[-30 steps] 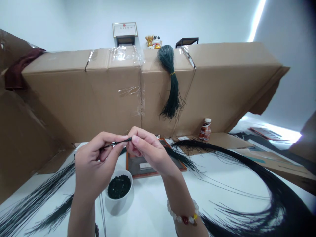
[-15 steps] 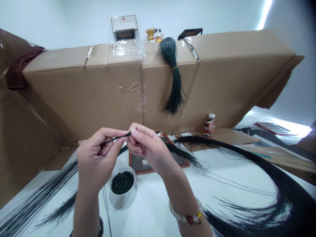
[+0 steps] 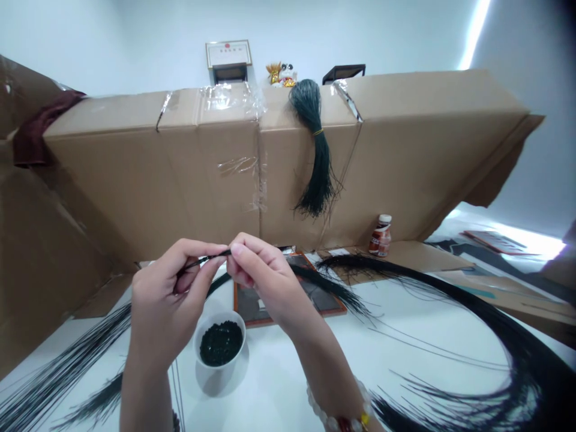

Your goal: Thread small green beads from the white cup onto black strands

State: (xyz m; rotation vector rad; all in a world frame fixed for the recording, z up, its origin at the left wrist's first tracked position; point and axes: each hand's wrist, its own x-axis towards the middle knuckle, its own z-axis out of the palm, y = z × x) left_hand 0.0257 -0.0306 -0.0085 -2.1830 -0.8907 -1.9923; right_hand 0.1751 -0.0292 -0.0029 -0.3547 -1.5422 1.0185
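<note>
My left hand (image 3: 168, 306) is closed, thumb and forefinger pinching a thin dark strand (image 3: 206, 259) that runs across the palm side. Thumb to finger, my right hand (image 3: 263, 276) grips the strand's other end. The fingertips of both hands nearly meet. Below them on the white table stands a white bowl (image 3: 216, 373) of small dark green, shiny pieces (image 3: 221, 343); their exact kind is unclear. Long dark threads (image 3: 76, 354) fan out left of my left arm. Another dark bundle (image 3: 333, 285) passes behind my hands, partly hidden.
A large cardboard wall (image 3: 198, 192) rises behind the table, with a tied hank of dark green thread (image 3: 318, 162) hanging over it. A small bottle (image 3: 380, 237) stands at its foot. A thick black bundle (image 3: 477, 306) curves along the right. Behind my hands lies a red-edged dark board (image 3: 252, 312).
My hands have shifted slightly left in the view, and the fingertips are closer together on the strand. The background sits a little lower in the picture.
</note>
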